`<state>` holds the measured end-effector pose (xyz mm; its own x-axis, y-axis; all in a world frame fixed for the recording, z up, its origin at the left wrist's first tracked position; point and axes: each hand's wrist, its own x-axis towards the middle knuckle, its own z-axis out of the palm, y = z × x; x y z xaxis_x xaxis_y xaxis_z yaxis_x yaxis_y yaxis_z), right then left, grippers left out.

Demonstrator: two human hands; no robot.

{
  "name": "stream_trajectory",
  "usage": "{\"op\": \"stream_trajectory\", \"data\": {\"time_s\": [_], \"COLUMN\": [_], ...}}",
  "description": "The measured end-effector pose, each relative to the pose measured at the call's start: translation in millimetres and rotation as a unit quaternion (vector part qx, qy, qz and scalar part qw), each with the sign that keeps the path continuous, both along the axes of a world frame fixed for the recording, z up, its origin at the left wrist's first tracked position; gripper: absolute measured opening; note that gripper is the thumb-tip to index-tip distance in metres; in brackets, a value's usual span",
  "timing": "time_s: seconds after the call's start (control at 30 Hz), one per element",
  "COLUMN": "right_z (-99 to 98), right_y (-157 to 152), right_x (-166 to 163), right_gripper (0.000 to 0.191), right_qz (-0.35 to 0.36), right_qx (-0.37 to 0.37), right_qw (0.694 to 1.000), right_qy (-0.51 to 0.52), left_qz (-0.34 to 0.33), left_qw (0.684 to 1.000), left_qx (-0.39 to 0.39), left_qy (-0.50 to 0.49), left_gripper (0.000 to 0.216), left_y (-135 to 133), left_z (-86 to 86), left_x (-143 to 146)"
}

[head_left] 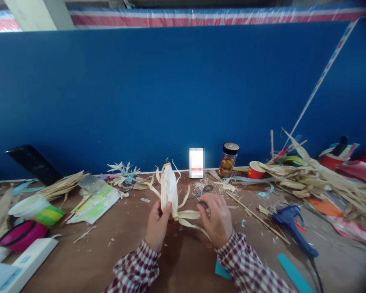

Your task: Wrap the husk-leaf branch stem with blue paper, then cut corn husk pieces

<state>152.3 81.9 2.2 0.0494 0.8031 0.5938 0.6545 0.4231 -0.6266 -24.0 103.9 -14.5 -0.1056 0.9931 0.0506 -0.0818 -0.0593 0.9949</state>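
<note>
"How far along is that husk bundle (170,185) looking?"

"It's standing gathered upright above the table (88,260), middle and near, with the left hand (158,221) clasping its base. Loose strips (189,214) are sticking out rightward, so they're remaining unbound."

"And the right hand (216,217)?"

"Curling beside the strips and scissors (203,191); I'm not managing to tell whether it's gripping either."

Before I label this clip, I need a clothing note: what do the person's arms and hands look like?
The left sleeve and right sleeve are long, in maroon-and-white check, gathered at the wrists. The left hand and right hand show no gloves.
</note>
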Motion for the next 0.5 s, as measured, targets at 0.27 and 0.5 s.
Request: {"op": "stream_trajectory", "data": {"time_s": [0.27,0.5], "right_z": [-3.1,-12.7], "right_y": [-17,-3], "right_x": [-27,-20], "right_gripper": [0.029,0.024], "right_qz": [0.124,0.162], "right_qx": [-0.058,-0.146], "right_qw": [0.985,0.918], "right_qy": [0.105,0.331], "left_qz": [-0.04,-0.071], "left_qw": [0.998,0.991], "left_qx": [0.053,0.091], "left_qy": [0.007,0.073], "left_gripper": [0.043,0.033], "left_y": [-16,-31], "left_z": [-10.2,-6.2], "left_x": [21,32]}}
